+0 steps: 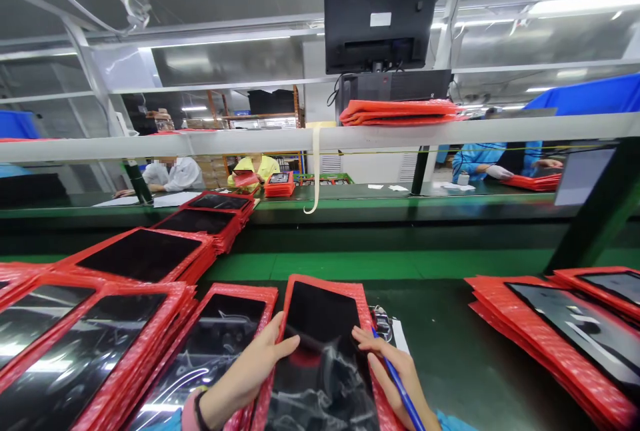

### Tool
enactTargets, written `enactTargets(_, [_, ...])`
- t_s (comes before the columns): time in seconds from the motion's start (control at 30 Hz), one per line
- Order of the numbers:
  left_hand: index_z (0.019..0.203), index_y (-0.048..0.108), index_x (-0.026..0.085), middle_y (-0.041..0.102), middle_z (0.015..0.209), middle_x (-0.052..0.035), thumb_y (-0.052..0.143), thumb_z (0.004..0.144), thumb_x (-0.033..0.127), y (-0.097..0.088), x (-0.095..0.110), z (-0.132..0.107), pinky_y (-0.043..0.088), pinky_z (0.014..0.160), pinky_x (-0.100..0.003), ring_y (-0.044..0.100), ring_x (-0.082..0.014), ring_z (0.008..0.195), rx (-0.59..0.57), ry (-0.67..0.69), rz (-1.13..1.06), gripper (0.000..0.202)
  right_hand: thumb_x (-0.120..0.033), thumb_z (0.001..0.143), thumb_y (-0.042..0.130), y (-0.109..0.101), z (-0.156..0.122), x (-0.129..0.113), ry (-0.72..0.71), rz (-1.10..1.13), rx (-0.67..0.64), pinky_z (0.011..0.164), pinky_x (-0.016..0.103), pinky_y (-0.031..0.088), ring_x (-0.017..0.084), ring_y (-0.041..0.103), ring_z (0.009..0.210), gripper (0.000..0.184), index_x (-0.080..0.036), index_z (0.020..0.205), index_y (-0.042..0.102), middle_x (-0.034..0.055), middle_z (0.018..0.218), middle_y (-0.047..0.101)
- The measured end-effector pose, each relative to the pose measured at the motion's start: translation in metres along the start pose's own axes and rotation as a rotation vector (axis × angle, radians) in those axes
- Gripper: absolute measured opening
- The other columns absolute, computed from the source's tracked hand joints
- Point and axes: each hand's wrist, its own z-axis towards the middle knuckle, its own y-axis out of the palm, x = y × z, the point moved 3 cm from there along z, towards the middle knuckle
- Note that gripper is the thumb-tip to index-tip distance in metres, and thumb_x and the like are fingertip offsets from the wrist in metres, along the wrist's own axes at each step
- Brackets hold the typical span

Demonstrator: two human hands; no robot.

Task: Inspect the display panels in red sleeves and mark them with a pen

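The left hand [263,354] grips the left edge of a dark panel [320,384] on red wrap [327,279], thumb over its face; the right hand [393,364] holds a blue pen [401,388], fingertips at the panel's right edge. The panel lies between the 2 hands.

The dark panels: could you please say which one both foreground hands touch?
The centre panel, between left hand and right hand; the others lie outside both.
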Motion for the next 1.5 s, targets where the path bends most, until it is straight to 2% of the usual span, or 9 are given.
enactTargets(0.13, [0.122,0.062,0.021,0.061,0.132,-0.0129,0.078,0.062,0.035,-0.036,0.003,0.001,0.039,0.105,-0.050,0.047,-0.0347,0.130,0.036,0.009,-0.047,0.063,-0.042,0.093,0.050,-0.004,-0.002,0.003,0.082,0.039,0.023,0.101,0.044,0.049,0.030,0.063,0.115,0.026,-0.024,0.095,0.069,0.0138,0.121,0.070])
enactTargets(0.27, [0.119,0.063,0.023,0.056,0.139,-0.0103,0.080,0.060,0.038,-0.108,0.004,-0.002,0.034,0.110,-0.043,0.040,-0.0315,0.135,0.210,0.009,-0.011,0.063,-0.039,0.094,0.050,-0.004,-0.002,0.008,0.088,0.060,-0.009,0.103,0.044,0.046,0.030,0.060,0.120,0.025,-0.023,0.099,0.067,0.0151,0.126,0.067])
enactTargets(0.47, [0.144,0.034,0.009,0.066,0.121,-0.0188,0.066,0.065,0.054,-0.189,-0.021,-0.006,0.048,0.095,-0.049,0.061,-0.0371,0.113,0.372,-0.045,0.110,0.096,-0.037,0.094,0.049,-0.004,0.000,0.009,0.066,0.072,-0.024,0.104,0.042,0.046,0.029,0.059,0.121,0.023,-0.024,0.098,0.067,0.0137,0.125,0.068])
enactTargets(0.67, [0.115,0.061,0.015,0.066,0.122,-0.0148,0.067,0.063,0.035,-0.223,-0.023,0.012,0.036,0.108,-0.040,0.048,-0.0329,0.129,0.471,0.034,0.440,0.056,-0.045,0.092,0.050,-0.008,0.001,-0.003,0.087,0.066,0.008,0.100,0.043,0.049,0.032,0.062,0.116,0.029,-0.024,0.095,0.069,0.0152,0.120,0.070])
enactTargets(0.93, [0.119,0.053,0.012,0.055,0.133,-0.0182,0.056,0.081,0.028,-0.200,-0.035,0.026,0.028,0.109,-0.051,0.045,-0.0309,0.131,0.504,0.131,0.829,0.042,-0.064,0.088,0.040,-0.007,0.001,-0.013,0.282,0.222,-0.032,0.088,0.047,0.053,0.034,0.072,0.092,0.054,-0.021,0.089,0.072,0.0162,0.092,0.078])
enactTargets(1.1, [0.124,0.044,0.008,0.056,0.131,-0.0255,0.048,0.069,0.042,-0.194,-0.041,0.023,0.026,0.112,-0.047,0.045,-0.0402,0.130,0.482,0.122,0.907,0.065,-0.072,0.086,0.034,0.003,-0.003,-0.022,0.375,0.510,-0.061,0.078,0.044,0.053,0.028,0.072,0.077,0.064,-0.024,0.126,0.048,0.0107,0.083,0.077])
enactTargets(1.27, [0.118,0.045,0.007,0.052,0.131,-0.0343,0.046,0.062,0.052,-0.186,-0.036,0.020,0.026,0.109,-0.057,0.037,-0.0460,0.134,0.475,0.167,0.889,0.072,-0.072,0.082,0.047,0.011,-0.008,-0.027,0.375,0.592,-0.145,0.051,0.024,0.042,0.014,0.057,0.050,0.050,-0.022,0.086,0.056,0.0009,0.065,0.064])
enactTargets(1.4, [0.110,0.053,0.018,0.053,0.133,-0.0249,0.055,0.056,0.056,-0.143,-0.022,0.014,0.026,0.112,-0.048,0.040,-0.0409,0.133,0.438,0.293,0.820,0.067,-0.048,0.079,0.067,0.014,-0.012,-0.025,0.375,0.374,-0.199,0.054,0.023,0.038,0.013,0.053,0.057,0.026,-0.022,0.078,0.064,-0.0008,0.066,0.065])
enactTargets(1.5, [0.095,0.064,0.024,0.069,0.110,-0.0166,0.064,0.058,0.057,-0.088,-0.013,0.010,0.044,0.099,-0.048,0.060,-0.0383,0.111,0.204,0.239,0.554,0.050,-0.034,0.072,0.075,0.017,-0.012,-0.022,0.328,0.301,-0.259,0.053,0.023,0.034,0.011,0.047,0.053,0.014,-0.021,0.072,0.070,-0.0027,0.062,0.063])
